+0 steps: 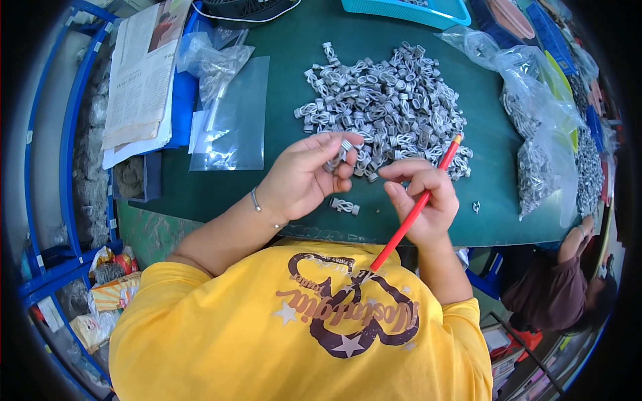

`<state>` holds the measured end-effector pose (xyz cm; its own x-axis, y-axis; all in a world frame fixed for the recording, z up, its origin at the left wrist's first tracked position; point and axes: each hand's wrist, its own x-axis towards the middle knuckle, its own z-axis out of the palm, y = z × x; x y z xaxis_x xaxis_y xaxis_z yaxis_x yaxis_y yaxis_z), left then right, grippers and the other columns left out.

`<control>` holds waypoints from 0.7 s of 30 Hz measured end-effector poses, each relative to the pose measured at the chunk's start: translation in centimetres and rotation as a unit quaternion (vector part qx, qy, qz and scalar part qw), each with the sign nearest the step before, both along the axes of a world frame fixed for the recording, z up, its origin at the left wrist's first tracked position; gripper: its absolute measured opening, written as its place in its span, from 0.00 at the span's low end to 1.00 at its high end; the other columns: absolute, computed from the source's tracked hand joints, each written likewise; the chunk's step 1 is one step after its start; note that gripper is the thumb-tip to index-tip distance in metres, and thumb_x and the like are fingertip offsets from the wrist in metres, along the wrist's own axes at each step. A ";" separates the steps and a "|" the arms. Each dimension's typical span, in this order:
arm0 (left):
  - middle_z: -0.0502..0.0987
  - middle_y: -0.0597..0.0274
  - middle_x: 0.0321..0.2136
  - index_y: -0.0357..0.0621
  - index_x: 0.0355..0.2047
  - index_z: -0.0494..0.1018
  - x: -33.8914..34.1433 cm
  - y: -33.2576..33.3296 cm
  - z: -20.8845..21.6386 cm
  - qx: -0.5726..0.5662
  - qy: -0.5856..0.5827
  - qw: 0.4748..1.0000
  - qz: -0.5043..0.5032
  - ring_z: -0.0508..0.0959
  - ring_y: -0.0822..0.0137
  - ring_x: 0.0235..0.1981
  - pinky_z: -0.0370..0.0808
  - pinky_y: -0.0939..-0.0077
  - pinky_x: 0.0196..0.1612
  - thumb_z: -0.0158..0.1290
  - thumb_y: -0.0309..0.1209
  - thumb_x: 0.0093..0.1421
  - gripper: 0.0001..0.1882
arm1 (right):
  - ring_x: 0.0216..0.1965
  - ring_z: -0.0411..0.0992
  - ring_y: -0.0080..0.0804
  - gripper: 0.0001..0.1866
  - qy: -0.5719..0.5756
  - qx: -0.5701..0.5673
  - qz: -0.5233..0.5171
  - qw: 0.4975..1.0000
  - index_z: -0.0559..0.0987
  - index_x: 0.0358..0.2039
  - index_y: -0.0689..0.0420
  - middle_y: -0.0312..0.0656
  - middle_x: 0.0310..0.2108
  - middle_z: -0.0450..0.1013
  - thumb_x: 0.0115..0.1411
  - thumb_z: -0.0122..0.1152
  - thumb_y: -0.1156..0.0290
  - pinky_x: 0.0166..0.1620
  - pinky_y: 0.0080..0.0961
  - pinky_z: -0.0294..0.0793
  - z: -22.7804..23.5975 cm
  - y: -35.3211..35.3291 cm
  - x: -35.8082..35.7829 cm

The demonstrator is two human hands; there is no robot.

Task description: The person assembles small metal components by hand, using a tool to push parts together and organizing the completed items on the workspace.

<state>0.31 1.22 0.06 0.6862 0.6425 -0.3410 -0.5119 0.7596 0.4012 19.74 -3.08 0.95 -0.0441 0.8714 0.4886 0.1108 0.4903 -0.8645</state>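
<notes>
Between the thumb and fingers of my left hand (309,175) is a small grey looped cord piece with a ribbed end (344,148). My right hand (428,200) is curled around a red stick with a yellowish tip (420,204), which slants from upper right down toward my shirt. Its thumb and index finger are bent, a little apart from each other. Just beyond both hands spreads a heap of the same grey cord pieces (388,100). One loose cord piece (344,206) lies on the green table (294,80) below my left hand.
Clear plastic bags of grey pieces (538,160) lie at the right. At the left are a flat clear bag (234,127), newspapers (144,73) and blue shelving (70,140). A turquoise basket (408,15) stands at the far edge. Another person (552,287) is at lower right.
</notes>
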 end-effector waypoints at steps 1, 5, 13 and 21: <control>0.71 0.61 0.33 0.39 0.44 0.65 -0.2 0.0 0.0 0.012 0.019 0.999 0.038 0.73 0.70 0.33 0.72 0.75 0.36 0.40 0.31 0.63 0.12 | 0.25 0.72 0.35 0.15 -0.021 -0.032 0.032 0.999 0.63 0.21 0.58 0.48 0.27 0.74 0.44 0.64 0.82 0.27 0.25 0.71 -0.4 0.0 0.6; 0.70 0.60 0.35 0.42 0.45 0.63 0.1 -0.2 1.1 0.021 0.080 0.990 0.112 0.72 0.70 0.34 0.70 0.73 0.39 0.39 0.30 0.63 0.11 | 0.26 0.71 0.39 0.16 -0.148 -0.114 0.183 0.965 0.65 0.22 0.58 0.43 0.26 0.71 0.41 0.66 0.80 0.28 0.27 0.70 -1.2 -0.2 1.1; 0.69 0.67 0.29 0.42 0.41 0.67 -0.9 -0.2 1.1 0.054 0.150 0.977 0.144 0.69 0.73 0.31 0.69 0.76 0.36 0.47 0.27 0.59 0.09 | 0.23 0.68 0.43 0.15 -0.269 -0.017 0.175 0.947 0.66 0.24 0.58 0.43 0.19 0.66 0.40 0.65 0.79 0.26 0.33 0.68 -2.4 0.1 0.4; 0.68 0.69 0.25 0.38 0.34 0.74 -0.6 -1.2 1.4 0.278 0.347 0.891 0.092 0.67 0.78 0.24 0.65 0.86 0.28 0.56 0.21 0.51 0.08 | 0.24 0.73 0.26 0.12 0.178 -0.249 0.040 0.951 0.60 0.22 0.58 0.45 0.28 0.71 0.53 0.53 0.85 0.27 0.18 0.76 -0.7 -0.1 -0.2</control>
<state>-0.25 0.04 1.44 0.2995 0.9245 -0.2359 -0.0898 0.2735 0.9577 19.53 -3.20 0.29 -0.0283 0.9995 0.0116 -0.2527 0.0041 -0.9675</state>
